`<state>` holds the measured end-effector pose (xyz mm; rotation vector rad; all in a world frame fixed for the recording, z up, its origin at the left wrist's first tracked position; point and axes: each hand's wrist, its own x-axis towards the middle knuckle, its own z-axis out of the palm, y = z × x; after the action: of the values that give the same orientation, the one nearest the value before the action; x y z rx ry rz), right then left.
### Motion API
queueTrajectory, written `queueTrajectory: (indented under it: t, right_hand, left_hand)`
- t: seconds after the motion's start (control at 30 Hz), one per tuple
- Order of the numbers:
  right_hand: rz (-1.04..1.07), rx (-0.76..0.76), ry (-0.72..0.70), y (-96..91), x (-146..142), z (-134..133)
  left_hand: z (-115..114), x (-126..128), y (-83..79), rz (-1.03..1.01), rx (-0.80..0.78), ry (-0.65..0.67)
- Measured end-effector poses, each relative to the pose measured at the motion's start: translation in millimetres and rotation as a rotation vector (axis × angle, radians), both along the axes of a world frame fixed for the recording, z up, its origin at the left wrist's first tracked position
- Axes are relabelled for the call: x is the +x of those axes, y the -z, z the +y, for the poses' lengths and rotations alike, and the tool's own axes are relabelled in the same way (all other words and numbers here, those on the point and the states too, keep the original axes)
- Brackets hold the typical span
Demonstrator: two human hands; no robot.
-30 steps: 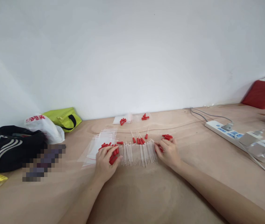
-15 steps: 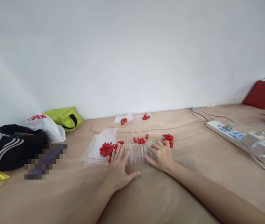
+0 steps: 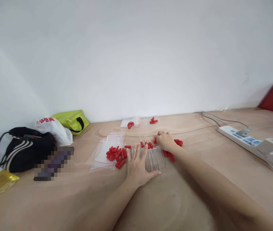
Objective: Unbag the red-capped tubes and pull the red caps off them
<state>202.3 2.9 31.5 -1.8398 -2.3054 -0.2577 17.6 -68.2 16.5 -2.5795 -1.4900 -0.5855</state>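
Note:
My left hand (image 3: pixel 136 166) lies flat with fingers spread over the left part of a row of thin clear glass tubes (image 3: pixel 156 159). Beyond the row, my right hand (image 3: pixel 165 141) has its fingers bent down around the tube of a red-bulbed dropper (image 3: pixel 155 141); its fingertips partly hide the tube. Several more droppers (image 3: pixel 150 145) with red bulbs lie just left of that hand. Loose red rubber bulbs (image 3: pixel 114 153) are heaped left of my left hand, and other red bulbs (image 3: pixel 168 155) show under my right wrist.
Clear zip bags (image 3: pixel 100 163) lie under and beside the left heap. Bagged droppers (image 3: pixel 153 120) rest near the wall. A power strip (image 3: pixel 237 136) with plugs and cables is at right. A black bag (image 3: pixel 24 150), white plastic bag (image 3: pixel 55 133) and green bag (image 3: pixel 70 120) stand at left.
My right hand has left the right end of the tube row and reached forward to a red-bulbed dropper. My left hand has shifted right over the tubes. The view has turned slightly left.

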Motion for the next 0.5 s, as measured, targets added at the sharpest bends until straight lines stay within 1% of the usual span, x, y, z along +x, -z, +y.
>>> queueTrajectory:
  t: [0.1, 0.27, 0.4, 0.5]
  right_hand:
    - [-0.052, -0.038, -0.040, -2.3, -3, 11]
    - [-0.117, -0.061, -0.135, -3.5, -3, 20]
    - [-0.169, -0.019, -0.259, -3.3, 1, 23]
    - [-0.184, 0.046, -0.316, -4.9, 5, 24]
  left_hand:
    - [2, 2, -0.1, 0.007, -0.052, -0.020]
    - [6, 2, -1.4, -0.001, -0.101, -0.014]
    - [9, 3, -0.4, -0.016, -0.100, 0.001]
    - [10, 4, -0.1, -0.021, -0.096, 0.002]
